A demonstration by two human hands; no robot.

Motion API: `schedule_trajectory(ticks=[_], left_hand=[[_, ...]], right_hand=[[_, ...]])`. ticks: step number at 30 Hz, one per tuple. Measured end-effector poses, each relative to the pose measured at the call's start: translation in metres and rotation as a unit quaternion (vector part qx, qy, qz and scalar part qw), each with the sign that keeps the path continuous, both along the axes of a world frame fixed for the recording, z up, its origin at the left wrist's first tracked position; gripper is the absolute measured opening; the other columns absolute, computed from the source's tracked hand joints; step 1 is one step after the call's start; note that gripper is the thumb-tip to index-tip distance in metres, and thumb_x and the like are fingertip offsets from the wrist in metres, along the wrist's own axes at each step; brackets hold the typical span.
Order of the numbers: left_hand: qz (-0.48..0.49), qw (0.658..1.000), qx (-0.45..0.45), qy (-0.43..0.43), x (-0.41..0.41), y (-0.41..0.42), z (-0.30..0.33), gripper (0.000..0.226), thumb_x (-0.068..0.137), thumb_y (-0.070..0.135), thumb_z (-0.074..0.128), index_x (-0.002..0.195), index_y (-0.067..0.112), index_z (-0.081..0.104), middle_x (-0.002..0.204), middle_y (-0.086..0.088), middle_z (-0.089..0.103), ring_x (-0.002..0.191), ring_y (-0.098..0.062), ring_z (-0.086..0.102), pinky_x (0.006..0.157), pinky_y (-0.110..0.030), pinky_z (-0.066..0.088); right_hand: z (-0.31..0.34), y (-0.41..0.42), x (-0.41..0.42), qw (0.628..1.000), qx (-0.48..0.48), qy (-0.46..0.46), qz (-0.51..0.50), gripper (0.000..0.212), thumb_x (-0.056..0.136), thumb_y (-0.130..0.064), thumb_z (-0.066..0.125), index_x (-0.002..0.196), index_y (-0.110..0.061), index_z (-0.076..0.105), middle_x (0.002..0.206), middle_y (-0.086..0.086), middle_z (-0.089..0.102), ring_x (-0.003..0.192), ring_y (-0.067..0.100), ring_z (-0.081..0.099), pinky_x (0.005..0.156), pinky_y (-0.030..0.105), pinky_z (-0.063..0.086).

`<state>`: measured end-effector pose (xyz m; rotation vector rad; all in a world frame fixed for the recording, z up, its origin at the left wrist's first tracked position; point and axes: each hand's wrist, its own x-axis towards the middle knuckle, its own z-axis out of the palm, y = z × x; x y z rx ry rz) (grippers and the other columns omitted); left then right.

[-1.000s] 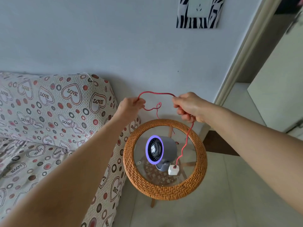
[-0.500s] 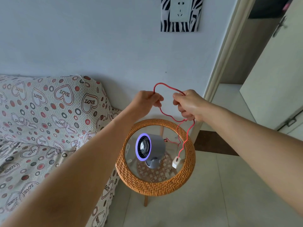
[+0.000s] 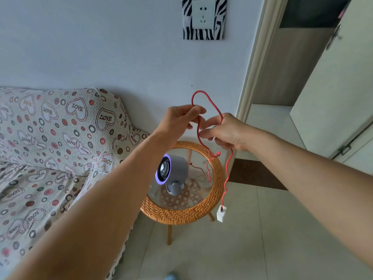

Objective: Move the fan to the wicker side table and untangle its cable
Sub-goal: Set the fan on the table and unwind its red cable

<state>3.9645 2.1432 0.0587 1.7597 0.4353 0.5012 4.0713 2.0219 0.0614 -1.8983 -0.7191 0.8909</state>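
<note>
The fan (image 3: 174,174) already stands upright on the glass top of the round wicker desk (image 3: 181,216), next to the sofa (image 3: 50,142), with its lit ring facing left. So the first part of the task looks done, and what remains is the red cable (image 3: 217,110).

Both hands are lifted above the far rim of the desk and are close together. The left hand (image 3: 179,120) pinches the cable between thumb and fingers, and the right hand (image 3: 226,132) is closed around another part of it, a little lower and to the right. Between the two hands the cable stands up in a loop against the wall. One strand comes down from the left hand, crosses in front of the right hand and goes to a small knot (image 3: 216,155) just above the far right rim of the desk. From there a thinner part leads back to the fan. The other strand hangs from the right hand almost straight down, past the right edge of the desk, and ends in the white plug (image 3: 221,213), which swings free above the floor.

The important relation is this: the knot lies below both hands and nearer to the right hand, and the free end with the plug is on the right side too. I think the right hand is better placed to pass the plug end back through the loop, while the left hand keeps the loop open.
</note>
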Motion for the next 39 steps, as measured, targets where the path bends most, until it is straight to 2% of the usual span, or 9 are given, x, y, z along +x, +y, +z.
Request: schedule_trajectory(ticks=[4,9,12,20,27,31,34,37,39], left_hand=[[0.018,0.999,-0.025,-0.024,-0.01,-0.022,-0.003,0.016,0.097,0.024,0.058,0.099,0.019,0.073,0.08,0.002,0.074,0.074,0.0,0.067,0.067,-0.016,0.047],[0.037,0.994,-0.092,-0.051,-0.02,-0.041,-0.01,0.012,0.095,0.024,0.062,0.095,0.02,0.075,0.078,0.003,0.075,0.079,-0.01,0.071,0.08,-0.034,0.052],[0.025,0.987,-0.147,-0.062,-0.021,-0.051,-0.014,0.018,0.097,0.026,0.058,0.096,0.018,0.074,0.085,-0.002,0.077,0.084,-0.018,0.072,0.088,-0.04,0.054],[-0.109,0.968,-0.196,0.111,-0.033,-0.088,-0.057,0.064,0.103,0.053,0.018,0.124,0.012,0.063,0.12,-0.007,0.071,0.115,-0.019,0.065,0.106,-0.037,0.042],[-0.134,0.967,-0.171,0.13,-0.053,-0.118,-0.096,0.022,0.099,0.023,0.053,0.096,0.011,0.071,0.094,-0.004,0.075,0.094,-0.016,0.071,0.099,-0.03,0.05],[-0.095,0.97,-0.163,0.152,-0.067,-0.111,-0.109,0.023,0.098,0.024,0.054,0.094,0.008,0.07,0.09,-0.008,0.071,0.097,-0.026,0.067,0.101,-0.036,0.05],[-0.077,0.973,-0.153,0.156,-0.08,-0.1,-0.115,0.027,0.098,0.028,0.054,0.077,0.017,0.069,0.075,-0.002,0.066,0.082,-0.025,0.062,0.1,-0.041,0.05],[-0.054,0.974,-0.143,0.17,-0.092,-0.09,-0.124,0.036,0.099,0.031,0.052,0.065,0.022,0.064,0.057,0.009,0.054,0.056,-0.008,0.05,0.077,-0.031,0.048],[-0.049,0.974,-0.116,0.189,-0.102,-0.084,-0.131,0.034,0.1,0.03,0.051,0.07,0.02,0.063,0.057,0.009,0.048,0.053,-0.007,0.045,0.071,-0.027,0.043]], right_hand=[[-0.001,-0.019,-0.012,0.998,0.014,0.019,0.061,0.016,0.081,-0.013,0.07,0.097,-0.01,0.075,0.067,0.004,0.054,0.038,0.009,0.03,0.039,0.021,0.022],[0.004,-0.04,-0.021,0.991,0.013,0.064,0.119,0.038,0.078,-0.023,0.072,0.103,0.005,0.067,0.06,0.002,0.044,0.044,0.01,0.025,0.042,0.022,0.017],[0.004,-0.049,-0.026,0.995,0.039,0.048,0.077,0.016,0.085,-0.017,0.071,0.09,-0.002,0.073,0.059,0.005,0.052,0.037,0.009,0.028,0.039,0.02,0.018],[0.005,-0.062,-0.021,0.993,0.104,0.019,-0.047,0.016,0.093,-0.014,0.061,0.087,-0.004,0.071,0.064,0.006,0.057,0.03,0.006,0.03,0.033,0.016,0.021],[-0.012,-0.074,-0.015,0.987,0.085,-0.049,-0.129,0.019,0.089,-0.016,0.064,0.089,0.002,0.07,0.066,0.009,0.061,0.03,0.007,0.033,0.031,0.016,0.024],[-0.029,-0.085,-0.009,0.983,0.063,-0.068,-0.161,0.019,0.089,-0.019,0.066,0.085,-0.001,0.069,0.061,0.005,0.06,0.03,0.005,0.038,0.03,0.014,0.028],[-0.042,-0.091,-0.003,0.979,0.037,-0.085,-0.184,0.018,0.088,-0.021,0.067,0.082,-0.004,0.067,0.059,0.002,0.058,0.031,0.002,0.043,0.031,0.012,0.031],[-0.058,-0.095,0.003,0.974,0.02,-0.088,-0.206,0.017,0.088,-0.022,0.067,0.082,-0.006,0.064,0.064,0.0,0.054,0.048,0.008,0.047,0.043,0.019,0.034],[-0.066,-0.096,0.009,0.971,0.015,-0.072,-0.23,0.016,0.088,-0.021,0.067,0.079,-0.011,0.06,0.065,-0.002,0.05,0.052,0.009,0.043,0.047,0.021,0.032]])
